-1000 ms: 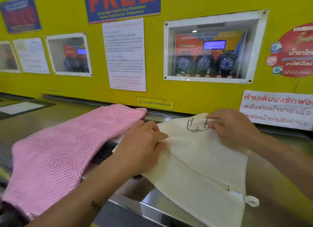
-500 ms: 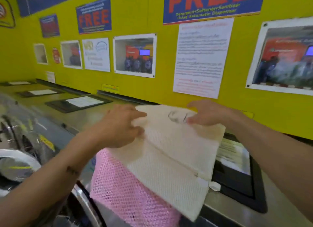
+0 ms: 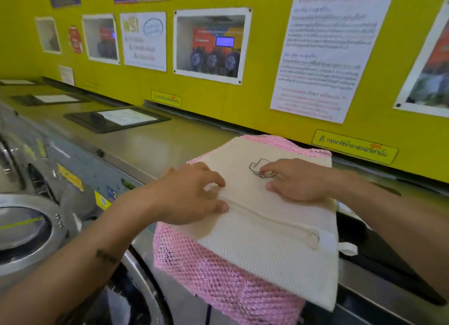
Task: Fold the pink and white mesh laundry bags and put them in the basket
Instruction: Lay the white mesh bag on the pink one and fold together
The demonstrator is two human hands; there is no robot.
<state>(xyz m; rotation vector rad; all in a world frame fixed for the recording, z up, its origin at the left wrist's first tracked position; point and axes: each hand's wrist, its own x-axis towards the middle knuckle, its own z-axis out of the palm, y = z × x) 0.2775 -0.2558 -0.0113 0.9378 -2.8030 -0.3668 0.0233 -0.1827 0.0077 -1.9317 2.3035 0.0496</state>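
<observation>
1. head view: the white mesh bag (image 3: 274, 232) lies on the pink mesh bag (image 3: 218, 278), on the bench (image 3: 170, 140).
2. the left hand (image 3: 192, 196) pinches the white bag's fold.
3. the right hand (image 3: 298, 181) presses it, fingers loosely bent.

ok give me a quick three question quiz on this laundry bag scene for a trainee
1. True or false: the white bag lies on top of the pink bag.
2. Which hand covers part of the black drawing on the white bag? A) left hand B) right hand C) neither
3. Fill in: the stack overhangs the front edge of the ___ top.

Key
1. True; pink mesh shows beneath it at the near and far edges.
2. B; the right hand lies on the drawing, while the left hand is at the white bag's left edge.
3. Washer; the bags hang over the steel top above the round doors.
</observation>
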